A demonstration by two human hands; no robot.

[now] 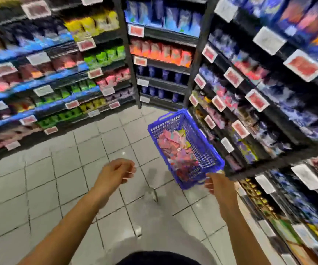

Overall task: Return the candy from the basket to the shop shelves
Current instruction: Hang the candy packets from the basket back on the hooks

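1. Our L hand hangs over the floor tiles, fingers loosely curled w/ nothing in them, well apart from the basket.
2. Our R hand is at the near end of the blue basket; fingers seem to grip its rim, but blur hides the grip.
3. Basket is tilted beside the R shelves, w/ pink & mixed candy packets piled inside.
4. Farther off: L shelves and back shelves, blurred bags.

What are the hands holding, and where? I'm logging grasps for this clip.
The right hand grips the blue basket at its near end, apparently by the rim. The left hand hangs loosely curled and holds nothing.
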